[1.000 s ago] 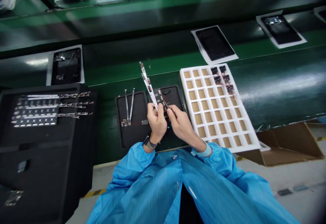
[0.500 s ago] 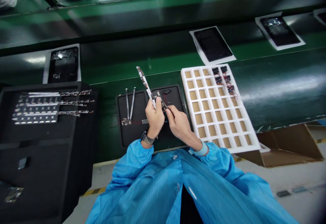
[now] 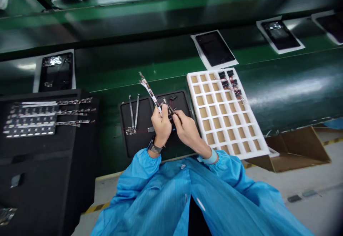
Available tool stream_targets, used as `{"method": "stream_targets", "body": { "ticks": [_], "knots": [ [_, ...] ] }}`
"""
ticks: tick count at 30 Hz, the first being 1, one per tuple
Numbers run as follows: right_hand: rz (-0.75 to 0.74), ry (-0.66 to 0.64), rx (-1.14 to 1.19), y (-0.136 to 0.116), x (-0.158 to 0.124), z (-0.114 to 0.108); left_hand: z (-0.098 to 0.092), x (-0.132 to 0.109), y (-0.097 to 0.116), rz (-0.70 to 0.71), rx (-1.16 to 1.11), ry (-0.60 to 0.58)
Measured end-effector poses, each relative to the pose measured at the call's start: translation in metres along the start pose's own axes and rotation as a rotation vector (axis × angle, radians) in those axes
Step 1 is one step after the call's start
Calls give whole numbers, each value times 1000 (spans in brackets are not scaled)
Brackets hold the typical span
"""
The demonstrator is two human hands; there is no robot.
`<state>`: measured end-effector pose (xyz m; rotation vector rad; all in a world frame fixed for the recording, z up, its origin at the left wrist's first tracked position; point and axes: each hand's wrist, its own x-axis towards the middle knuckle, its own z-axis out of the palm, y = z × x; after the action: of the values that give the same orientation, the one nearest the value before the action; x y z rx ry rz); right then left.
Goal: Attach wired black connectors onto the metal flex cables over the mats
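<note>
My left hand [image 3: 161, 128] is closed on a small dark circuit board [image 3: 162, 102], its thumb lying on top. A long white ribbon cable [image 3: 150, 93] sticks up and leftward from that grip. My right hand [image 3: 185, 128] pinches dark, thin tweezers [image 3: 170, 108], their tip over the board; the exact contact is hidden. Both hands are above a black tray [image 3: 139, 146]. In its left part lies a small circuit board [image 3: 130, 131] with two ribbon cables [image 3: 137, 109]. A small black component [image 3: 173, 97] with red wires lies in the right part.
A white foam tray [image 3: 211, 103] with several black wired parts stands to the right. At left, a black box [image 3: 32, 164] carries boards and ribbon cables [image 3: 32, 119]. Tablet-like panels [image 3: 215, 48] lie on white sheets along the green conveyor. A cardboard box [image 3: 297, 150] sits lower right.
The camera view has shifted, so the surroundings sit further left. Both hands keep their grip, with the tweezers still at the board; the ribbon cable's upper end has fanned out slightly.
</note>
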<state>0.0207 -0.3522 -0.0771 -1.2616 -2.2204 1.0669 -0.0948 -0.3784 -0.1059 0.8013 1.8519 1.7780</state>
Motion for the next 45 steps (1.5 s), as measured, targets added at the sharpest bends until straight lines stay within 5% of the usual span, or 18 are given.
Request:
{"method": "stream_targets", "body": {
  "ticks": [10, 32, 45],
  "knots": [
    [33, -9, 154, -9, 14, -17, 1, -6, -3, -44, -105, -103],
    [41, -7, 190, -2, 14, -2, 3, 6, 3, -77, -158, -17],
    [17, 43, -69, -3, 12, 5, 4, 1, 2, -87, -60, 45]
  ]
}}
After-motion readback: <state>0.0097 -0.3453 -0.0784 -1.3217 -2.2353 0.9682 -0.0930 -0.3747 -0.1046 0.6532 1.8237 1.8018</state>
